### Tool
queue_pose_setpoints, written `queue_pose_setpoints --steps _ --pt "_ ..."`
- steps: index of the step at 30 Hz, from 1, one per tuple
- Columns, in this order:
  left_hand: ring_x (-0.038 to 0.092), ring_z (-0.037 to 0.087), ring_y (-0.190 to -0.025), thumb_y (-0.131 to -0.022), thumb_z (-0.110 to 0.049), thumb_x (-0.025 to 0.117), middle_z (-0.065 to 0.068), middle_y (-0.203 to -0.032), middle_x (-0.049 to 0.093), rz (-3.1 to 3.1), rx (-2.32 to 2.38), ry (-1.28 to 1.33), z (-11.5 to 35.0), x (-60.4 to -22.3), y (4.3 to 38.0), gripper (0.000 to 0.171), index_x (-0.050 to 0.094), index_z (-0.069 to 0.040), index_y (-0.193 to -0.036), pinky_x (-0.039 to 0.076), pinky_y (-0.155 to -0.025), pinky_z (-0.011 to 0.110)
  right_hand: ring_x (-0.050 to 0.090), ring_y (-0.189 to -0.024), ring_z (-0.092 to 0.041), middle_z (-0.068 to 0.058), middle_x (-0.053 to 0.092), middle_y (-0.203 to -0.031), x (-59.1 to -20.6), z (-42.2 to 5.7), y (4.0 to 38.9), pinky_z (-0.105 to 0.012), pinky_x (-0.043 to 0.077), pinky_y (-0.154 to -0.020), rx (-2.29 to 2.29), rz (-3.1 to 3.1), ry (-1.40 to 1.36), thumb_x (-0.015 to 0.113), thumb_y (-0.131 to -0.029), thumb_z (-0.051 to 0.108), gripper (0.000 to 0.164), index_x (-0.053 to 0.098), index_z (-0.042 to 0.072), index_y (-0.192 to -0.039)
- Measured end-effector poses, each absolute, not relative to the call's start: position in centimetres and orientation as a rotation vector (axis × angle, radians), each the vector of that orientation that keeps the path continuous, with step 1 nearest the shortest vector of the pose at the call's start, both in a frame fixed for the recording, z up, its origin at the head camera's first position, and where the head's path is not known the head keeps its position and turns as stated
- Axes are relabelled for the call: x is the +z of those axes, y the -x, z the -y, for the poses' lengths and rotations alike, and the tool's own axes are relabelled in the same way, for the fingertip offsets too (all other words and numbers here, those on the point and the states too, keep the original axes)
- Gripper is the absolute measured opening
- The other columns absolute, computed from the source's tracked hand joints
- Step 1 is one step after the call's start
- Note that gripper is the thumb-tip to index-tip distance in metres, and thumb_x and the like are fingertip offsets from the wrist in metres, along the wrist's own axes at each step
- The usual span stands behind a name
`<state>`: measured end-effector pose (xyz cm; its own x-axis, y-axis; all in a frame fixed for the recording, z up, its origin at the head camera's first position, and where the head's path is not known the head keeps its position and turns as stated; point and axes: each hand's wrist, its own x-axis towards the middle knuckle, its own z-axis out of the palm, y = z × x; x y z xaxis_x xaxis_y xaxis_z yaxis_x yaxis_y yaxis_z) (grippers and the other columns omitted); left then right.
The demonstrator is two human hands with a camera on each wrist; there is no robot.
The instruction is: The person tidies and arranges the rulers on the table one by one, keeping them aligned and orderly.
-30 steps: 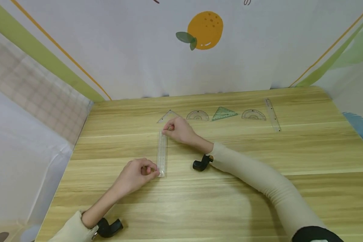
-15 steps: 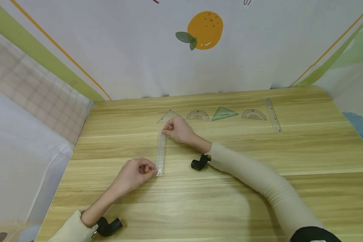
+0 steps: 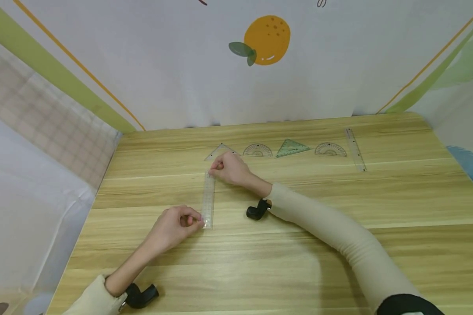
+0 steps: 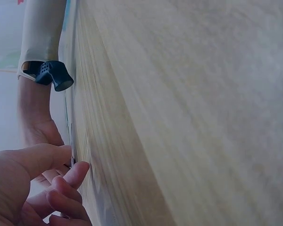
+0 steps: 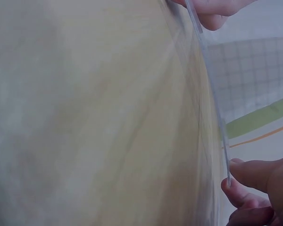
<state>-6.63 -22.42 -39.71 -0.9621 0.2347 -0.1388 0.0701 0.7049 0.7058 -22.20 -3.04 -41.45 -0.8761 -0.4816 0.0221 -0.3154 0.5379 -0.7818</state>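
Note:
A clear straight ruler (image 3: 208, 199) runs front to back over the left half of the wooden table, held by both hands. My left hand (image 3: 177, 225) pinches its near end between thumb and fingers. At the far end, my right hand (image 3: 230, 169) pinches a corner with thumb and forefinger. The right wrist view shows the ruler (image 5: 212, 80) edge-on, close above the tabletop, with the right thumb and finger on its lower end. In the left wrist view the left hand (image 4: 42, 179) covers most of the ruler.
Along the back of the table (image 3: 260, 262) lie a clear set square (image 3: 214, 153), a protractor (image 3: 258, 150), a green set square (image 3: 291, 148), a second protractor (image 3: 330, 149) and another clear ruler (image 3: 356, 149). The right hand overlaps the clear set square. A printed cloth (image 3: 181, 78) hangs behind.
Both hands and the ruler between them have shifted slightly left. The row of tools at the back stays where it was.

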Motion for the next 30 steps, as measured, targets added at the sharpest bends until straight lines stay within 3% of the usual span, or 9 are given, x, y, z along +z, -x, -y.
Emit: queue_pose_setpoints --steps 8,30 --pt "0.045 0.01 -0.059 -0.089 -0.011 0.08 -0.003 -0.072 0.052 -2.703 1.099 -0.253 22.39 -39.64 6.42 0.006 0.075 -0.01 -0.088 0.036 -0.051 0.024 0.038 -0.05 -0.005 0.004 0.055 -0.062 -41.57 3.23 22.15 -0.019 0.026 -0.045 -1.211 -2.576 0.674 0.078 -0.093 0.021 0.012 0.079 0.008 -0.093" --pt "0.044 0.01 -0.059 -0.089 -0.011 0.08 -0.002 -0.074 0.053 -2.705 1.112 -0.214 22.57 -39.7 6.19 0.006 0.075 -0.008 -0.089 0.035 -0.051 0.024 0.038 -0.052 -0.006 0.005 0.054 -0.062 -41.39 3.28 22.06 -0.02 0.026 -0.045 -1.183 -2.596 0.68 0.079 -0.092 0.024 0.015 0.079 0.009 -0.093"
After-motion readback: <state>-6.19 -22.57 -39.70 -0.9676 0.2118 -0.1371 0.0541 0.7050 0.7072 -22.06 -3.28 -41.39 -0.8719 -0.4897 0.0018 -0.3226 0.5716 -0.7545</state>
